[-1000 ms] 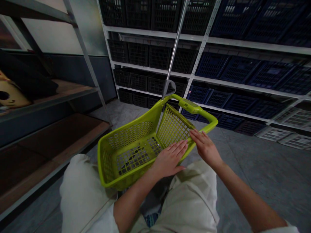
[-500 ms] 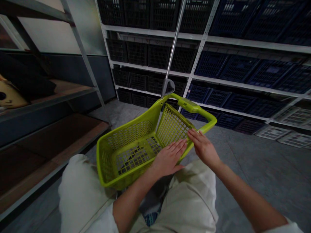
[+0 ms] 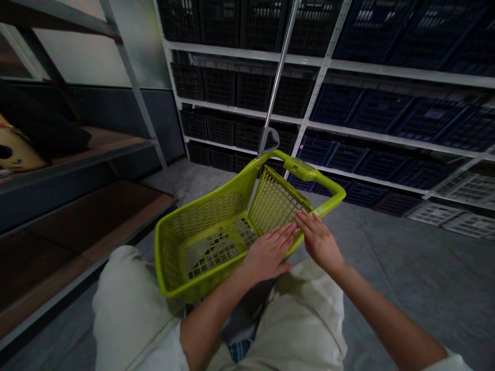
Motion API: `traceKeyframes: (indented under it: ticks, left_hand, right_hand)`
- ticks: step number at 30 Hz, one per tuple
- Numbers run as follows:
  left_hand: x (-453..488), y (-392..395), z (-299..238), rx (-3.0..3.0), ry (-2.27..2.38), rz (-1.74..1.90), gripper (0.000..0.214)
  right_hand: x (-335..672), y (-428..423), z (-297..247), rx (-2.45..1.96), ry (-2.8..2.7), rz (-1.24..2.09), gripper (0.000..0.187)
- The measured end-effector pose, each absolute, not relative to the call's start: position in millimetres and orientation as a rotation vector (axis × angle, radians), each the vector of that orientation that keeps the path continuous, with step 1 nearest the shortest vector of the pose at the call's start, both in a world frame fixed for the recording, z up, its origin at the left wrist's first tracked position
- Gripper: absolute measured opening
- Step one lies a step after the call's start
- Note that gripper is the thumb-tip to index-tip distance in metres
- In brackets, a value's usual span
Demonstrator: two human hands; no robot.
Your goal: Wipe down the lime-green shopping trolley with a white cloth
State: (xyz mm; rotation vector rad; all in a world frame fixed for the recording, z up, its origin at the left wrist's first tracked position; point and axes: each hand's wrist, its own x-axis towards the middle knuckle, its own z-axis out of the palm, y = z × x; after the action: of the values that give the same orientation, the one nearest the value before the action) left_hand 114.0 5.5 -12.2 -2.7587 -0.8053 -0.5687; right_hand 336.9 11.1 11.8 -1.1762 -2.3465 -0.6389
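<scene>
A lime-green plastic shopping basket (image 3: 204,214) with a latticed body sits just above my beige trousers (image 3: 127,304). My left hand (image 3: 268,252) lies flat with its fingers extended over the basket's near rim. My right hand (image 3: 317,239) rests beside it on the same rim, fingertips reaching the inner wall. Neither hand closes around anything. A green carry handle (image 3: 299,168) crosses the far end, and a thin metal pole (image 3: 280,67) rises from a grey plastic grip (image 3: 268,140) behind it. The dark basket floor shows through the mesh.
White metal shelving (image 3: 247,49) holds rows of black and dark blue crates ahead. Wooden shelves (image 3: 96,211) stand at the left, with a yellow object (image 3: 15,152) and dark cloth (image 3: 38,118). Pale crates (image 3: 469,225) lie low at the right, beside the grey floor (image 3: 406,268).
My right hand has slid a little left along the rim, closer to my left hand. The basket and left hand stay nearly still.
</scene>
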Motion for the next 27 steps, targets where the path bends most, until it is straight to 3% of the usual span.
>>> traceKeyframes:
  ticks: [7, 16, 27]
  left_hand:
    - [114, 5, -10, -2.756, -0.801, -0.595, 0.089]
    - [114, 5, -10, -2.764, -0.799, -0.565, 0.087]
    - [112, 10, -11, -2.698, -0.765, -0.608, 0.074]
  right_hand:
    - [416, 58, 51, -1.411, -2.066, -0.765, 0.049]
    - [334, 12, 18, -1.226, -2.345, -0.691, 0.05]
    - [455, 83, 64, -1.348, -2.173, -0.777, 0.046]
